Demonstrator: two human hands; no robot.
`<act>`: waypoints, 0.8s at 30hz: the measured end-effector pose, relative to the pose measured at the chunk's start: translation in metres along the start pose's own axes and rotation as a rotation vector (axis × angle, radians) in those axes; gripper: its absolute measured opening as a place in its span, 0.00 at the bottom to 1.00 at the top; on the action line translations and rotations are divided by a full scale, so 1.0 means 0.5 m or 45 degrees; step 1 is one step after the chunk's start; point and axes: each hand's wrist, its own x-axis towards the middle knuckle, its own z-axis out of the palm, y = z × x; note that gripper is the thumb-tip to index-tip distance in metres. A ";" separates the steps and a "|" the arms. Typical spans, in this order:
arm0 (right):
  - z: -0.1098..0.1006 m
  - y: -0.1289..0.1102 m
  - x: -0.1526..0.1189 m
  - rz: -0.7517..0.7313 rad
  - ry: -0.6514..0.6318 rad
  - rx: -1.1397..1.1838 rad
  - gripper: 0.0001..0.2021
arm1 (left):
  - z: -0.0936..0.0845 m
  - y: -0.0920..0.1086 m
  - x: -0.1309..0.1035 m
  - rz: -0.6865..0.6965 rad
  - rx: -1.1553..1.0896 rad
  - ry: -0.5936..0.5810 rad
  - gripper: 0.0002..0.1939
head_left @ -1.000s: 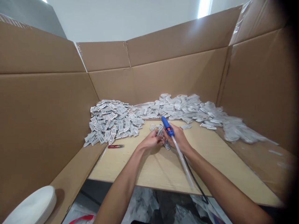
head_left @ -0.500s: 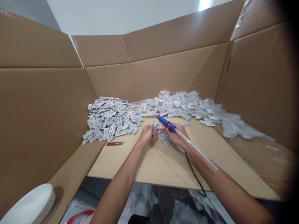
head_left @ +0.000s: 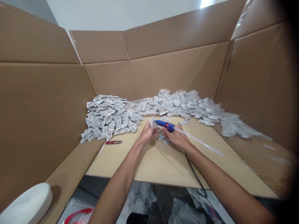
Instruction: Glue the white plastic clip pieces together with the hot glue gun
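My left hand [head_left: 147, 132] pinches a small grey-and-white slotted, pointed piece [head_left: 153, 121] upright over the middle of the board. In my right hand [head_left: 176, 135] is a blue glue gun [head_left: 166, 125], its tip at the piece's right side; whether they touch I cannot tell. A long clear glue stick [head_left: 198, 141] sticks out of the gun's back, over my right forearm. Beneath and between my hands lie several similar pieces [head_left: 163, 139], partly hidden. One more loose piece [head_left: 184, 123] lies just beyond my right hand.
A heap of the same pieces [head_left: 112, 115] stands at back left, with red thread snips [head_left: 114, 142] before it. Plastic-wrapped pieces [head_left: 182, 104] line the back right. Cardboard walls [head_left: 175, 71] surround the wooden board [head_left: 154, 168]. A black cord [head_left: 193, 174] crosses its front edge. A white round container [head_left: 30, 205] sits lower left.
The glue gun has swung leftward and flatter, bringing its tip to the piece in my left hand. My left hand keeps hold of that piece. The view has shifted slightly.
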 end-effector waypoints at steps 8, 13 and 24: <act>0.004 0.008 -0.001 0.014 -0.032 0.063 0.21 | -0.003 -0.001 -0.002 -0.006 0.106 0.025 0.12; 0.004 0.009 0.003 0.051 -0.047 0.052 0.21 | -0.002 0.003 -0.006 0.042 0.185 0.004 0.11; 0.014 0.004 -0.012 -0.196 -0.172 -0.317 0.08 | 0.000 0.008 -0.041 0.266 0.402 0.022 0.12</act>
